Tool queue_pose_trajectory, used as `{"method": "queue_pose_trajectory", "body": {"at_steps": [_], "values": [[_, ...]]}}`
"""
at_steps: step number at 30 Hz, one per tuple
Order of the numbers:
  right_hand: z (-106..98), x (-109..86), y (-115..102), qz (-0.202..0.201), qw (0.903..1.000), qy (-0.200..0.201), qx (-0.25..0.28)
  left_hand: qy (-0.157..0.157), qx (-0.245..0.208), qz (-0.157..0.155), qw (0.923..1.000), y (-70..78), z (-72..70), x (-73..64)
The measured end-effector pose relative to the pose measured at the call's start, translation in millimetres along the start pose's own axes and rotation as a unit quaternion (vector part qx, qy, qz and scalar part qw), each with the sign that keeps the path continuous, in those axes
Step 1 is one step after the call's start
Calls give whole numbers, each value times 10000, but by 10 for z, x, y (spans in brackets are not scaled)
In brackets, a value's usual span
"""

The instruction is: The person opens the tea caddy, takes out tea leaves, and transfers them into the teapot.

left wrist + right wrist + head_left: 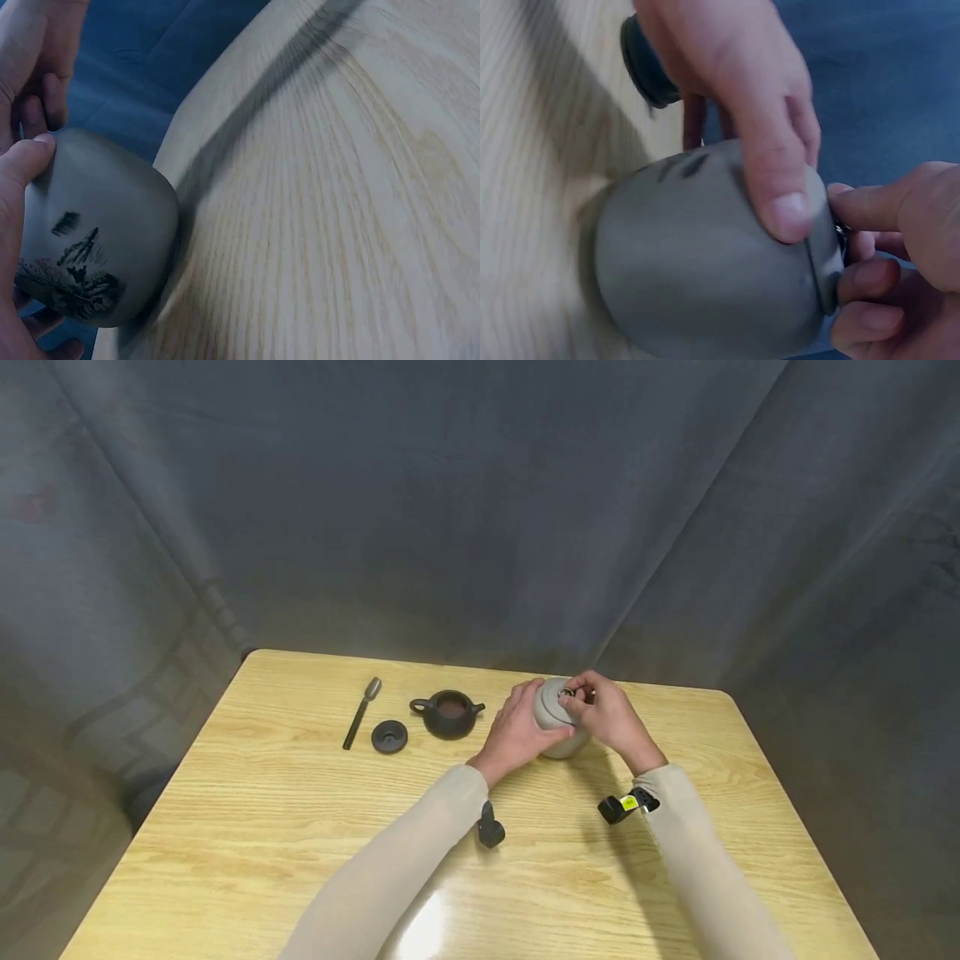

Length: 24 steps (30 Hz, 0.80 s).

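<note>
A grey-beige ceramic jar (pixel 564 748) stands on the table toward the back, right of the middle. My left hand (pixel 516 728) grips its side, thumb near the shoulder. On top sits the jar's lid (pixel 551 700), which has a small dark knob or clasp. The fingers of my right hand (pixel 613 717) pinch that knob, partly hiding it. In the left wrist view, the jar (pixel 112 210) shows a dark painted landscape on its wall. The right wrist view shows the lid (pixel 823 262) seated on the jar, with right fingertips at its edge.
Left of the jar is a dark teapot (pixel 450 727) without its lid, brownish inside. Its round dark lid (pixel 389 737) lies beside it. Farther left lies a scoop (pixel 360 715) with a dark handle. Curtains (pixel 450 527) hang behind the wooden table (pixel 262 827).
</note>
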State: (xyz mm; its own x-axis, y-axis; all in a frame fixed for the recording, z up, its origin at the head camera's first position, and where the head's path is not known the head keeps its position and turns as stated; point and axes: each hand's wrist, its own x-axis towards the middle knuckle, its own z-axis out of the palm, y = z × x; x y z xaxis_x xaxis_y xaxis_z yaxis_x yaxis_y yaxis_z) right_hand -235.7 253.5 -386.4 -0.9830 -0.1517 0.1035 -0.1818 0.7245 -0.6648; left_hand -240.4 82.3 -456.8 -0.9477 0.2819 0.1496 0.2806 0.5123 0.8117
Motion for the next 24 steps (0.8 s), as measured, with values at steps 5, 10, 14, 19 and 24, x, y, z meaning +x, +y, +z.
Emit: {"method": "queue_pose_trajectory", "body": {"at_steps": [5, 10, 14, 19, 24], "values": [[-65, 62, 44, 40, 9992, -371, 138, -105, -158, -110, 9998, -12, 14, -19], [-131, 127, 61, 211, 9971, -672, 283, -107, -139, -130, 9998, -10, 19, -21], [-160, 182, 52, 299, 9953, -870, 289, -117, -161, -168, 9997, -13, 20, -27], [-145, 208, 6, 74, 9958, -895, -162, -111, -218, -239, 9994, -22, 23, -28], [-124, 174, -45, -334, 9938, -524, -920, -74, -209, -150, 9996, -25, 18, -13]]}}
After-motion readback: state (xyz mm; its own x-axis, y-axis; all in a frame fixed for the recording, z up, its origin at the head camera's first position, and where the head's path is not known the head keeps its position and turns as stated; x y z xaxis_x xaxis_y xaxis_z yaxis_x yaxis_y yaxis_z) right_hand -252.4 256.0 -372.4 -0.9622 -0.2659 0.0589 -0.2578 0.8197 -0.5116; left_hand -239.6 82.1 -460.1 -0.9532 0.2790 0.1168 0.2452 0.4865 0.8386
